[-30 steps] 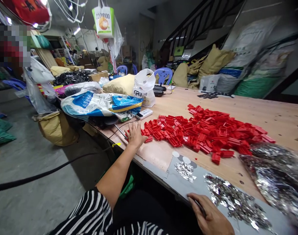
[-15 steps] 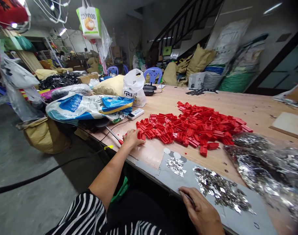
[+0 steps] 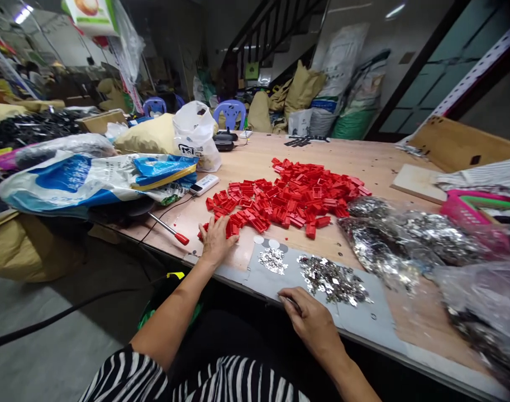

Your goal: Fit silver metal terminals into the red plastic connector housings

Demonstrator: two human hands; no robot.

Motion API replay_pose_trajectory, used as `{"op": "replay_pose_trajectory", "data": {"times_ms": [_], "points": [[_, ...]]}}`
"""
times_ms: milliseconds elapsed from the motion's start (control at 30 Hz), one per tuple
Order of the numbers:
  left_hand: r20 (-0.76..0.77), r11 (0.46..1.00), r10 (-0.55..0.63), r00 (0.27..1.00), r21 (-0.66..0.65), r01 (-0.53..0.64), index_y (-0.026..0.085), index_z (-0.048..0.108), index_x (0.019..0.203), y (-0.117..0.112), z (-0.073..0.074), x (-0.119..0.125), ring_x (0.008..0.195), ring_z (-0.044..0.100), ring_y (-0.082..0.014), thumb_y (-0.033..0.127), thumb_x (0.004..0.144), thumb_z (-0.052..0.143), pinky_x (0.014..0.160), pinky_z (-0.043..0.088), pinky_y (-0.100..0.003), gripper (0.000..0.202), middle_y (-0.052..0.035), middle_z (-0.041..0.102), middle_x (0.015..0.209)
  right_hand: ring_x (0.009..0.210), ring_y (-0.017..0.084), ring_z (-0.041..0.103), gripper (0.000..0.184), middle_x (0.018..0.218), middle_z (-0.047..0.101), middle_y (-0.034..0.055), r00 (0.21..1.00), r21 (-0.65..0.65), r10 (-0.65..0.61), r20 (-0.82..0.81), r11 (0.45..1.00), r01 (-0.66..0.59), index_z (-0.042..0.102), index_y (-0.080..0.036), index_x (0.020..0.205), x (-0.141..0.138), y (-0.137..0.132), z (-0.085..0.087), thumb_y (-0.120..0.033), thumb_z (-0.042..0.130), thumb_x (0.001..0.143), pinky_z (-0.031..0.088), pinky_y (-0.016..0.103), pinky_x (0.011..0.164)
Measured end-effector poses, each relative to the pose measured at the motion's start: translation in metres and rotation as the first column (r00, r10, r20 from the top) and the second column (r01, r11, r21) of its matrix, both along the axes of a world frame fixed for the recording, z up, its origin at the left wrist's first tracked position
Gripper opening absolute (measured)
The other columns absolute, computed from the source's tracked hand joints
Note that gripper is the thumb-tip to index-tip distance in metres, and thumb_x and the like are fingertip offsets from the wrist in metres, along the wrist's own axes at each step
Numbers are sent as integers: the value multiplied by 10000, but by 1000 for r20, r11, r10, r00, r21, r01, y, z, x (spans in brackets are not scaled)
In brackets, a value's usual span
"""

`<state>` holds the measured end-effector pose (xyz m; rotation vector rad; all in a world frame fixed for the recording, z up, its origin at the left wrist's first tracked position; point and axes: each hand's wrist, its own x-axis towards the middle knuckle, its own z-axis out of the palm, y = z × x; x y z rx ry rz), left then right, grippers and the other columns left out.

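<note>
My left hand point(image 3: 216, 241) rests at the near left end of a heap of red plastic pieces point(image 3: 263, 204), fingers spread down over several of them. The pieces look like small hollow rectangular housings. Part of what lies beneath the palm is hidden. My right hand point(image 3: 313, 321) is closed at the table's front edge, thumb pressed to the fingers. A dark sliver shows in its grasp, too little to name. Just beyond it, small silver metal pieces point(image 3: 334, 279) are heaped on a grey mat point(image 3: 288, 293), beside a smaller pile of shiny metal pieces point(image 3: 273, 261).
A lever with a red grip point(image 3: 181, 239) juts out left of my left hand. Behind it lie a white device with a cable point(image 3: 204, 185) and a blue-and-white sack point(image 3: 99, 178). Clear bags of metal pieces point(image 3: 380, 245) and a pink basket point(image 3: 468, 204) stand at the right.
The view has swung to the right, bringing the pink basket into sight. My left hand has shifted slightly and its fingers reach farther over the red pieces. My right hand stays closed by the mat.
</note>
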<state>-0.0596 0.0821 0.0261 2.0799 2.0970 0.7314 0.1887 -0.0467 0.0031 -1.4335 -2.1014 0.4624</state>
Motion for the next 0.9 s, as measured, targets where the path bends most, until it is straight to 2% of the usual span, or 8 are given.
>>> {"op": "replay_pose_trajectory", "data": {"times_ms": [133, 233, 300, 400, 500, 633, 767, 900], "points": [[39, 991, -49, 998, 124, 44, 240, 449, 1314, -5, 4, -1, 1402, 269, -308, 297, 824, 589, 1126, 108, -631, 513, -74, 509, 1392, 799, 158, 644, 168, 911, 679, 29, 997, -22, -34, -63, 999, 32, 624, -238, 968, 4, 2, 12, -272, 464, 932, 501, 266, 718], [178, 975, -136, 974, 200, 100, 239, 421, 1326, -15, 10, 5, 1359, 362, -251, 245, 836, 557, 1145, 260, -430, 508, -69, 508, 1381, 866, 175, 648, 187, 966, 681, 46, 995, 17, -97, -4, 995, 97, 629, -226, 997, 13, 11, 24, -271, 461, 928, 501, 289, 775], [380, 976, -172, 909, 188, 106, 253, 384, 1325, -27, 13, 13, 1246, 496, -229, 243, 828, 570, 1066, 386, -359, 531, -69, 513, 1359, 898, 189, 648, 205, 997, 680, 57, 989, 46, -120, 86, 992, 117, 638, -222, 1000, 18, 21, 31, -266, 452, 926, 501, 307, 793], [729, 983, -175, 662, 87, 164, 252, 369, 1270, -48, 13, 25, 935, 654, -182, 265, 765, 652, 859, 523, -325, 579, -69, 575, 1229, 927, 201, 646, 220, 1041, 680, 59, 962, 64, -121, 246, 992, 108, 652, -227, 1018, 20, 38, 39, -233, 459, 913, 500, 309, 776], [913, 948, -116, 390, -15, 318, 234, 435, 1186, -69, 9, 34, 829, 659, -159, 280, 675, 746, 753, 537, -296, 601, -58, 592, 1145, 933, 200, 638, 237, 1032, 682, 57, 912, 28, -89, 399, 996, 85, 649, -224, 1062, 15, 54, 41, -195, 480, 898, 483, 293, 770], [975, 876, 40, 219, -139, 461, 215, 491, 1206, -92, 7, 39, 754, 623, -123, 273, 580, 820, 702, 513, -255, 710, -27, 607, 999, 900, 192, 632, 230, 994, 677, 47, 851, -29, -60, 521, 996, 88, 638, -230, 1080, 7, 68, 39, -199, 501, 897, 447, 272, 722], [974, 863, 97, 203, -184, 471, 217, 473, 1235, -105, 8, 42, 741, 597, -107, 270, 524, 851, 684, 500, -238, 807, -24, 588, 1003, 862, 188, 631, 195, 967, 671, 44, 825, -64, -52, 563, 992, 106, 624, -224, 1050, 3, 76, 37, -200, 510, 894, 410, 269, 682], [943, 898, 16, 333, -160, 410, 220, 465, 1196, -110, 5, 43, 808, 604, -131, 288, 508, 867, 746, 508, -255, 800, -31, 602, 1023, 836, 193, 628, 130, 946, 664, 45, 834, -109, -32, 551, 988, 110, 624, -219, 958, 3, 80, 38, -221, 516, 887, 377, 272, 640]]}}
